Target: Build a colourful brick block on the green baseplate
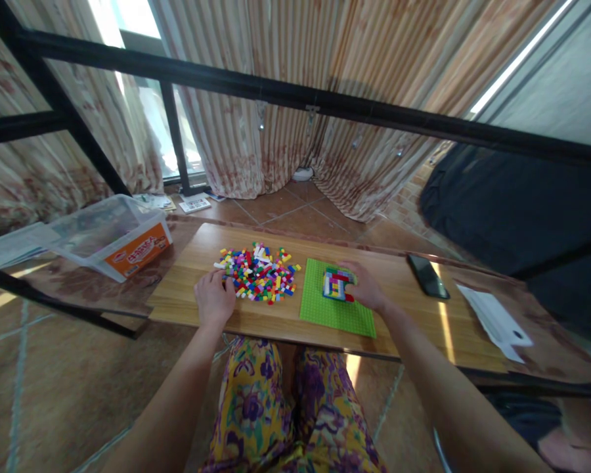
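A small structure of toy building bricks [334,285], with blue, white, yellow, red and green parts, stands on a bright green studded baseplate [315,309]. My right hand [365,286] grips its right side, thumb in front and fingers behind. To the left lies a loose pile of small multicoloured bricks [263,276]. At the pile's left edge is my left hand [213,299], its fingers curled down among the bricks. Whatever is between those fingertips is too small and too hidden to name.
Both hands are over a narrow wooden tabletop [182,289]. A black phone [427,276] lies on its right part, with a white flat piece [495,318] beyond. At left stands a clear plastic box [113,233] with an orange label. A black metal bar [295,95] crosses above.
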`<state>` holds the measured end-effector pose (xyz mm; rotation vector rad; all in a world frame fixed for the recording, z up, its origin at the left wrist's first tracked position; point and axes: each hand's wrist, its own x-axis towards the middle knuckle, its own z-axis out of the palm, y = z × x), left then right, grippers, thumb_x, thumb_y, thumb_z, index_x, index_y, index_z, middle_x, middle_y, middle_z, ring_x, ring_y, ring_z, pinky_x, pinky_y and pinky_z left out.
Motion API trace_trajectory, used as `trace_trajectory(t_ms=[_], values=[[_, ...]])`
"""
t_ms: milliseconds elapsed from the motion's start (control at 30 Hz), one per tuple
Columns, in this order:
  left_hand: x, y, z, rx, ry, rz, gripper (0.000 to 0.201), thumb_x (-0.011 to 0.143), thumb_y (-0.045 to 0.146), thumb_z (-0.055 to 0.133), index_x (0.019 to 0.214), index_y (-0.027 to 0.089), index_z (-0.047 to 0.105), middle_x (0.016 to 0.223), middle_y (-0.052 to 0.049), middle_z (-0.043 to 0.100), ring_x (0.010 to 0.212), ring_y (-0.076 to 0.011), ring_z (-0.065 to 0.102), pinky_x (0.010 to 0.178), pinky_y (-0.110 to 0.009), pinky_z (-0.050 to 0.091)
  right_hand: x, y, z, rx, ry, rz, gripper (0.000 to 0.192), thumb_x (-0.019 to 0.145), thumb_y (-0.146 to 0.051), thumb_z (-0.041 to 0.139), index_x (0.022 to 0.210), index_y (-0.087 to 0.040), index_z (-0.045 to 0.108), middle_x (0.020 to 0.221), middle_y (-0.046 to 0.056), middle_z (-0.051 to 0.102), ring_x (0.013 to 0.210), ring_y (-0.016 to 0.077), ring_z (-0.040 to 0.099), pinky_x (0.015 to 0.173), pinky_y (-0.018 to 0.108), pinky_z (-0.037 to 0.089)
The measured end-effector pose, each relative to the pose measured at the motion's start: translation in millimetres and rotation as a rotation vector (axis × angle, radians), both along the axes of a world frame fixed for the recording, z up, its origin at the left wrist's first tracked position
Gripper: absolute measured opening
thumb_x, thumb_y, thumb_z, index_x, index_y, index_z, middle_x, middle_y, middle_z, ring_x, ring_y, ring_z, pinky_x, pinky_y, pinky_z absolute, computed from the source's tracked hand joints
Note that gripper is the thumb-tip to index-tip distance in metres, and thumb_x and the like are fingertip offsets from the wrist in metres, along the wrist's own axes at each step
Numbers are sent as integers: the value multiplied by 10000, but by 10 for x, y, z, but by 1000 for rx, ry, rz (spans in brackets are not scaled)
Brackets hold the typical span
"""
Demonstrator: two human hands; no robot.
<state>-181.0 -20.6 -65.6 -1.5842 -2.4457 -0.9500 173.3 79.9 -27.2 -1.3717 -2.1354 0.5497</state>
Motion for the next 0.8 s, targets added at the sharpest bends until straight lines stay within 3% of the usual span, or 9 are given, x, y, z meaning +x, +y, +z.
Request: trace_trajectory(t_ms=[167, 333, 567, 800], values=[[-5, 5, -12, -6, 14, 2, 309, 876, 311, 429, 1016, 158, 659, 1096, -122, 667, 1055, -288, 568, 937, -427, 399, 66, 191, -2, -177, -122, 246, 684, 551, -83, 513, 1216, -187, 636, 1221, 64, 653, 1099, 246, 598, 1013, 380, 434], [-12, 11, -14, 0, 11, 2, 311, 872, 313, 429, 1015, 160, 660, 1091, -121, 668, 1049, -288, 572, 936, -426, 400, 142, 163, -17, -166, -147, 245, 670, 602, -125, 552, 1266, -193, 608, 1231, 68, 650, 1079, 250, 605, 994, 394, 446], [-20, 14, -22, 7, -4, 3, 325, 874, 316, 425, 1019, 152, 665, 1092, -126, 665, 1056, -285, 573, 946, -427, 404, 384, -81, 6, -149, -66, 56, 623, 609, -179, 593, 1230, -189, 632, 1193, 66, 671, 1086, 245, 605, 998, 398, 445], [-41, 19, -37, 0, 13, -3, 331, 880, 321, 418, 1025, 153, 663, 1090, -128, 666, 1063, -294, 573, 945, -437, 415, 589, -426, -56, -231, 37, -247, 518, 635, -224, 611, 1149, -176, 653, 983, 53, 723, 915, 220, 648, 834, 348, 494]])
